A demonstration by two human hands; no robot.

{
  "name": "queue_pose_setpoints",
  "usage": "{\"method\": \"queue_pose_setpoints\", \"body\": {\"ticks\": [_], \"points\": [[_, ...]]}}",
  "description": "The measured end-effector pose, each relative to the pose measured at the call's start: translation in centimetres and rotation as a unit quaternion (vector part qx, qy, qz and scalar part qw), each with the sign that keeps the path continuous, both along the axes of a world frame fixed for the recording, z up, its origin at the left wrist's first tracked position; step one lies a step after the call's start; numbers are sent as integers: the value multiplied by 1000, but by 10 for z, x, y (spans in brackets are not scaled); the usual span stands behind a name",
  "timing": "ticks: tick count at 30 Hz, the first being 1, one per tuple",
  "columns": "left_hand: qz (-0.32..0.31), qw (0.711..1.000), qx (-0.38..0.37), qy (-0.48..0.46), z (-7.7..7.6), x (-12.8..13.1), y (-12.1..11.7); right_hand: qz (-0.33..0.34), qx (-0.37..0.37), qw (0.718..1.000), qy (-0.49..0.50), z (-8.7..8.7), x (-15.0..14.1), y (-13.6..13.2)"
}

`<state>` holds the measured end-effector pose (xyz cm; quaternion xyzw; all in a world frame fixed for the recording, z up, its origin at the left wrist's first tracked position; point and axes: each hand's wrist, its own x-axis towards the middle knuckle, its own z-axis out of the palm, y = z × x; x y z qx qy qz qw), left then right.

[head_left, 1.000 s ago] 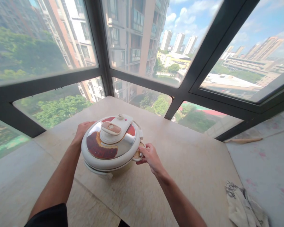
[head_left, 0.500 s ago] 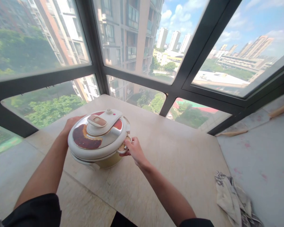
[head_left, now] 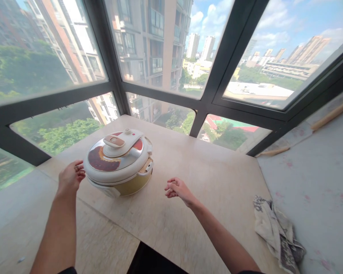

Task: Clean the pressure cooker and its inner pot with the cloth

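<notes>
A round electric pressure cooker (head_left: pixel 133 186) stands upright on the pale marble sill. Its lid is on, white-rimmed with silver and dark red patches, and a white top handle with a brown panel crosses it. Just off the cooker's left side is my left hand (head_left: pixel 70 177), fingers loosely curled and apart, holding nothing. A gap of bare stone lies between the cooker's right side handle (head_left: pixel 149 166) and my right hand (head_left: pixel 178 189), which hangs over the sill with bent, parted fingers and nothing in them.
Dark-framed windows (head_left: pixel 162 96) enclose the sill at the back and left. A crumpled grey patterned cloth (head_left: pixel 277 232) lies at the right by the flowered wall (head_left: pixel 311 182). A small pale scrap (head_left: pixel 21 260) is at the lower left.
Both hands have let go of the cooker. My left hand has drawn back to the left and down, my right hand to the right and down. The cooker stays on the sill.
</notes>
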<state>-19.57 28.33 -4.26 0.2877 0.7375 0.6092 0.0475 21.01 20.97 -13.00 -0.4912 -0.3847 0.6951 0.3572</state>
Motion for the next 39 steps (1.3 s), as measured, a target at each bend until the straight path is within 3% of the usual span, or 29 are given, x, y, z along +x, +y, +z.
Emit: {"method": "queue_pose_setpoints", "body": {"ticks": [2, 4, 6, 9, 12, 13, 14, 15, 17, 19, 21, 25, 30, 34, 39], "points": [[-7, 995, -38, -90, -14, 7, -23, -48, -8, 998, -43, -15, 44, -25], [25, 987, -33, -154, -28, 25, -46, -109, -7, 991, -83, -27, 91, -52], [102, 971, 62, -208, -40, 56, -67, -177, 5, 975, -132, -35, 140, -78], [84, 972, 125, -179, -56, 123, -96, -284, 32, 926, -247, -43, 211, -117], [-37, 985, 94, -140, -78, 201, -127, -372, 89, 827, -412, -49, 272, -152], [-101, 984, 72, -131, -87, 226, -137, -376, 105, 791, -470, -51, 289, -163], [-221, 971, 28, -85, -96, 250, -148, -369, 111, 759, -525, -54, 302, -172], [-361, 932, -8, -43, -106, 272, -158, -355, 108, 731, -573, -57, 313, -180], [-554, 831, -55, 9, -126, 308, -173, -325, 89, 690, -640, -65, 324, -191], [-638, 764, -90, 36, -144, 333, -182, -310, 51, 677, -666, -72, 326, -195], [-662, 738, -114, 59, -159, 345, -186, -290, 17, 661, -692, -76, 324, -192], [-653, 741, -120, 102, -177, 342, -186, -290, -8, 638, -714, -72, 323, -176], [-614, 774, -100, 117, -185, 328, -185, -306, 64, 682, -661, -63, 316, -137], [-596, 787, -100, 122, -188, 331, -184, -261, 166, 730, -610, -61, 259, -81], [-585, 793, -100, 133, -191, 336, -185, -162, 288, 803, -496, -48, 128, 12]]}}
